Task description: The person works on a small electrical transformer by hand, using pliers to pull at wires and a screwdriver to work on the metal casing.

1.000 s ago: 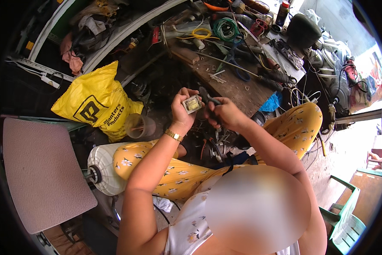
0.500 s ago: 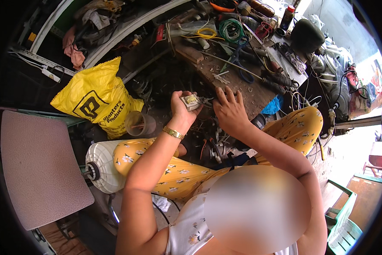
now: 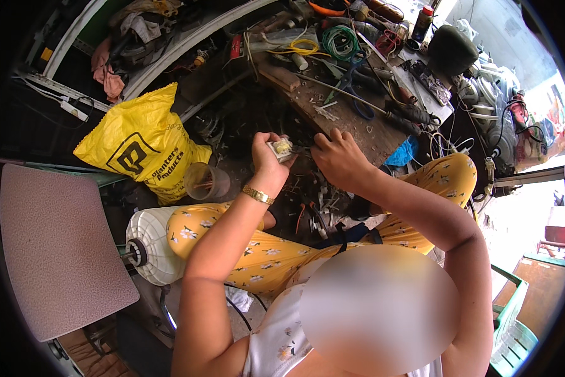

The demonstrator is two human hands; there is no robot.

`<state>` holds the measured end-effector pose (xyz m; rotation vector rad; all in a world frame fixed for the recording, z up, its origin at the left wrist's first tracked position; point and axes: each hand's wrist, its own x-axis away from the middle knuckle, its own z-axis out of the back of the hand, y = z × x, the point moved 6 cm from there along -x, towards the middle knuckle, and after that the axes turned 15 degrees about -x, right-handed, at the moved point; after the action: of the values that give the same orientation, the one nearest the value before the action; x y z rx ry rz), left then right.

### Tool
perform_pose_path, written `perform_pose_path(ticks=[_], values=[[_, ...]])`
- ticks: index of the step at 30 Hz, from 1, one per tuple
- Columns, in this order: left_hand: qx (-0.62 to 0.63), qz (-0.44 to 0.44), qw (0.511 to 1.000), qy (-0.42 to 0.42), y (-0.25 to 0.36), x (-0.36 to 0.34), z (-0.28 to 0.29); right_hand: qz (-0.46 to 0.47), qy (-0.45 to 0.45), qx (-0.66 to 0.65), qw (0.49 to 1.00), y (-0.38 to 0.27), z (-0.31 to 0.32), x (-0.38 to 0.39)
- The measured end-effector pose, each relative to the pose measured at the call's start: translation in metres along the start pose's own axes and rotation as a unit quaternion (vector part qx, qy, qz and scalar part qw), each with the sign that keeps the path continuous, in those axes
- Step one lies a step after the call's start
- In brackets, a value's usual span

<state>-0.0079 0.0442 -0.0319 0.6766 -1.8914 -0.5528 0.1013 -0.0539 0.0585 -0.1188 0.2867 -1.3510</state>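
Note:
My left hand (image 3: 266,160) is closed around a small pale, box-like part (image 3: 282,147) with a cream-yellow inside, tilted toward me. My right hand (image 3: 339,157) is just right of it, back upward and fingers curled. A small dark metal object (image 3: 299,150) shows between the two; whether my right fingers hold it is hidden. Beneath my hands is a dark, cluttered area with scraps and an orange-handled tool (image 3: 302,215). A wooden board (image 3: 375,135) lies beyond my right hand.
Scissors (image 3: 361,110), rods, tools and wire coils (image 3: 339,43) crowd the board. At left are a yellow sack (image 3: 144,125), a plastic cup (image 3: 206,182), a white round container (image 3: 153,242) and a padded seat (image 3: 62,245). A green plastic chair (image 3: 511,333) stands at lower right.
My right hand has turned back upward from gripping a dark tool; its fingers, more spread half a second ago, are now more curled. My left hand has shifted slightly left with the part.

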Motion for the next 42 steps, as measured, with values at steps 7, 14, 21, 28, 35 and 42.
perform_pose_path(ticks=[7, 14, 21, 28, 35, 42], values=[[0.045, 0.055, 0.997, -0.022, 0.007, 0.000, -0.001, 0.042, 0.012, -0.062, 0.997, 0.014, 0.002, -0.007], [0.098, 0.026, 0.991, -0.083, 0.014, 0.001, -0.010, 0.029, 0.075, -0.061, 0.995, 0.017, 0.015, -0.006], [0.026, -0.230, 0.964, -0.130, 0.039, 0.014, -0.022, -0.375, 0.042, -0.759, 0.531, 0.019, -0.047, -0.006], [-0.165, -0.356, 0.901, -0.186, 0.040, 0.022, -0.033, -0.312, 0.065, -0.849, 0.421, 0.019, -0.059, -0.024], [-0.182, -0.141, 0.916, -0.330, 0.042, 0.032, -0.045, -0.101, 0.176, -0.565, 0.800, 0.048, 0.001, -0.038], [-0.022, -0.045, 0.986, -0.157, 0.033, 0.020, -0.024, -0.093, 0.202, -0.211, 0.952, 0.031, 0.034, -0.012]])
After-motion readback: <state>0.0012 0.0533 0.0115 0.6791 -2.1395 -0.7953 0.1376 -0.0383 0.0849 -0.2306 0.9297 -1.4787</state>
